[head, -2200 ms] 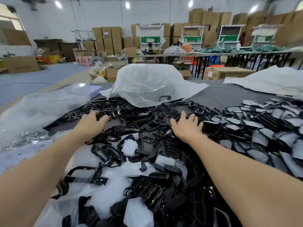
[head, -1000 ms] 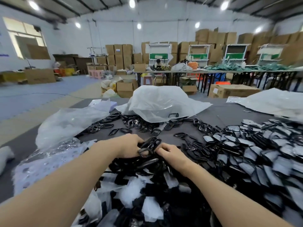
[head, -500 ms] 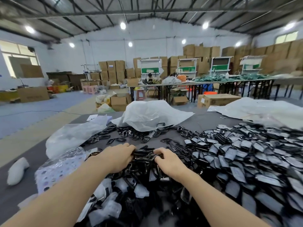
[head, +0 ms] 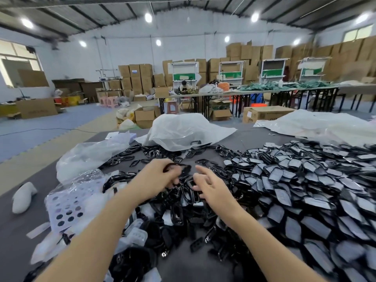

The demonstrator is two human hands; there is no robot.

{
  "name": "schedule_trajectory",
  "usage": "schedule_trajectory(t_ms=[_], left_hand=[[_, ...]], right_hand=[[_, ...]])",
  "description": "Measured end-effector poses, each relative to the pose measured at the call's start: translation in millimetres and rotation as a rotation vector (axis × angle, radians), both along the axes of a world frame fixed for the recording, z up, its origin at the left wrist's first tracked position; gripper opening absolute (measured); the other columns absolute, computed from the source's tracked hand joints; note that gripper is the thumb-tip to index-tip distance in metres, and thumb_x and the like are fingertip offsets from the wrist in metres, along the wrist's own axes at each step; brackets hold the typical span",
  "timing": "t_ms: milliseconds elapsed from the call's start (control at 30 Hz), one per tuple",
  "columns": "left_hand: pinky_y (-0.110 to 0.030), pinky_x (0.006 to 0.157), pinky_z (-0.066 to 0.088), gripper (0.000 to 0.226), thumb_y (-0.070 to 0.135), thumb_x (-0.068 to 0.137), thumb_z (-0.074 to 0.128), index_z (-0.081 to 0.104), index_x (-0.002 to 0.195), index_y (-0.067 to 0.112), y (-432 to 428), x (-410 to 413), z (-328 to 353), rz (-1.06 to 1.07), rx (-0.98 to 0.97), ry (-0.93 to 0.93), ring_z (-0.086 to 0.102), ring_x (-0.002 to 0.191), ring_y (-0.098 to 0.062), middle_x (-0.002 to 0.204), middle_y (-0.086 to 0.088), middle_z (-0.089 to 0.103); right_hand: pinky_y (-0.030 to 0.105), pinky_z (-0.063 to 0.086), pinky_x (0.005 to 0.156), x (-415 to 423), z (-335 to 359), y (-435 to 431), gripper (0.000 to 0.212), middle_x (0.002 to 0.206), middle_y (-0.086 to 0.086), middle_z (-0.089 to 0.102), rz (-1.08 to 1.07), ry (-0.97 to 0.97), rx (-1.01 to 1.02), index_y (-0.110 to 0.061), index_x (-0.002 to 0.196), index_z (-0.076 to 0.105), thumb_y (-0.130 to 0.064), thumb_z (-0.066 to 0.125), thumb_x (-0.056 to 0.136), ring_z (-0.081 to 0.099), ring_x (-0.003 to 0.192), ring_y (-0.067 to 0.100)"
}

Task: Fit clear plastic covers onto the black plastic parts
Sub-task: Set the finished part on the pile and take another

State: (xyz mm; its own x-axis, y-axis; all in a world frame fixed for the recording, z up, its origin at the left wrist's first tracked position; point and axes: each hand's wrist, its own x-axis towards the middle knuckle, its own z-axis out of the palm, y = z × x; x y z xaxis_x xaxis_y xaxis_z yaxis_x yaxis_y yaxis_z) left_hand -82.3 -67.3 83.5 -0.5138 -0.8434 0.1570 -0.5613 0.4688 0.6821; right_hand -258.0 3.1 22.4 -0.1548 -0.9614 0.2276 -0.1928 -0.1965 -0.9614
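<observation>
My left hand [head: 156,178] is lifted above a heap of loose black plastic parts [head: 183,212] and grips one black plastic part [head: 179,166] in curled fingers. Just to its right, my right hand [head: 209,184] hovers over the same heap with fingers spread and relaxed, holding nothing that I can see. Clear plastic covers [head: 138,231] lie mixed into the near left of the heap. To the right spreads a wide pile of black parts with covers fitted [head: 305,190].
The grey table [head: 16,231] carries a crumpled clear bag [head: 87,153] and a dotted white sheet [head: 67,204] at left, and a white plastic bag [head: 183,129] at the far middle. More plastic sheeting [head: 315,123] lies far right. Cardboard boxes and work tables fill the hall behind.
Both hands pulled the black parts closer, then rose off the heap. My left hand has come up holding one black part; my right hand has let go and spread its fingers.
</observation>
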Motion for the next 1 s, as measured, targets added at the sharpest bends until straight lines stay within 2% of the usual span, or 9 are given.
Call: schedule_trajectory(t_ms=[133, 233, 333, 433, 500, 600, 733, 833, 1000], left_hand=[[-0.021, 0.054, 0.048, 0.010, 0.022, 0.097, 0.058, 0.064, 0.090, 0.018, 49, -31, -49, -0.070, 0.088, 0.267, 0.063, 0.059, -0.008, 0.070, 0.006, 0.070], [-0.016, 0.062, 0.047, 0.010, 0.029, 0.098, 0.058, 0.057, 0.107, 0.035, 69, -42, -88, 0.026, 0.113, 0.382, 0.065, 0.068, -0.003, 0.078, 0.010, 0.071], [-0.015, 0.067, 0.045, 0.020, 0.040, 0.097, 0.056, 0.051, 0.116, 0.041, 71, -36, -122, 0.129, -0.175, 0.184, 0.060, 0.079, -0.001, 0.084, 0.020, 0.064], [-0.026, 0.078, 0.050, 0.029, 0.038, 0.090, 0.065, 0.061, 0.118, 0.030, 64, -30, -140, 0.109, -0.564, -0.141, 0.058, 0.089, -0.010, 0.096, 0.016, 0.058], [-0.034, 0.072, 0.054, 0.034, 0.037, 0.081, 0.077, 0.068, 0.112, 0.027, 59, -33, -140, 0.097, -0.676, -0.270, 0.062, 0.085, -0.018, 0.097, 0.008, 0.060], [-0.036, 0.063, 0.054, 0.034, 0.036, 0.070, 0.087, 0.074, 0.100, 0.025, 52, -39, -139, 0.107, -0.713, -0.358, 0.064, 0.075, -0.019, 0.091, 0.005, 0.062], [-0.034, 0.063, 0.053, 0.012, 0.030, 0.081, 0.078, 0.071, 0.089, 0.024, 49, -41, -140, 0.143, -0.715, -0.307, 0.063, 0.073, -0.018, 0.084, 0.007, 0.061], [-0.032, 0.063, 0.053, 0.020, 0.029, 0.094, 0.053, 0.071, 0.094, 0.022, 49, -39, -142, 0.168, -0.715, -0.297, 0.064, 0.072, -0.016, 0.082, 0.009, 0.064], [-0.034, 0.077, 0.053, 0.025, 0.013, 0.093, 0.065, 0.070, 0.117, 0.017, 51, -41, -139, 0.164, -0.538, -0.209, 0.063, 0.086, -0.018, 0.091, 0.007, 0.067]], right_hand=[[0.019, 0.052, 0.063, 2, -22, 30, 0.019, 0.085, 0.000, 0.076, -0.053, -0.127, -0.115, -0.036, 0.099, 0.074, -0.027, 0.056, 0.101, 0.070, 0.074, 0.009], [0.018, 0.051, 0.060, -8, -38, 46, 0.020, 0.079, 0.000, 0.076, -0.144, -0.232, -0.098, -0.032, 0.093, 0.075, -0.045, 0.061, 0.093, 0.070, 0.071, 0.009], [0.029, 0.055, 0.060, -24, -49, 47, 0.026, 0.076, 0.002, 0.073, -0.200, -0.483, -0.043, -0.026, 0.092, 0.079, -0.045, 0.064, 0.084, 0.068, 0.068, 0.016], [0.022, 0.053, 0.055, -36, -52, 44, 0.025, 0.073, 0.003, 0.069, -0.212, -0.650, -0.047, -0.018, 0.091, 0.080, -0.035, 0.062, 0.086, 0.064, 0.062, 0.013], [0.020, 0.055, 0.058, -40, -55, 42, 0.024, 0.080, 0.004, 0.072, -0.224, -0.669, -0.047, -0.014, 0.088, 0.080, -0.028, 0.060, 0.092, 0.067, 0.066, 0.013], [0.020, 0.057, 0.064, -41, -57, 38, 0.027, 0.085, 0.005, 0.075, -0.280, -0.615, 0.000, -0.013, 0.084, 0.080, -0.015, 0.058, 0.099, 0.072, 0.073, 0.017], [0.020, 0.058, 0.069, -39, -61, 35, 0.027, 0.090, 0.001, 0.077, -0.315, -0.530, 0.048, -0.021, 0.088, 0.080, -0.010, 0.058, 0.099, 0.075, 0.080, 0.019], [0.020, 0.058, 0.069, -36, -61, 33, 0.027, 0.091, 0.001, 0.077, -0.336, -0.524, 0.060, -0.023, 0.088, 0.080, -0.010, 0.058, 0.099, 0.075, 0.081, 0.020], [0.019, 0.058, 0.069, -34, -60, 33, 0.025, 0.090, -0.001, 0.077, -0.345, -0.521, 0.076, -0.019, 0.090, 0.078, -0.009, 0.058, 0.099, 0.076, 0.081, 0.019]])
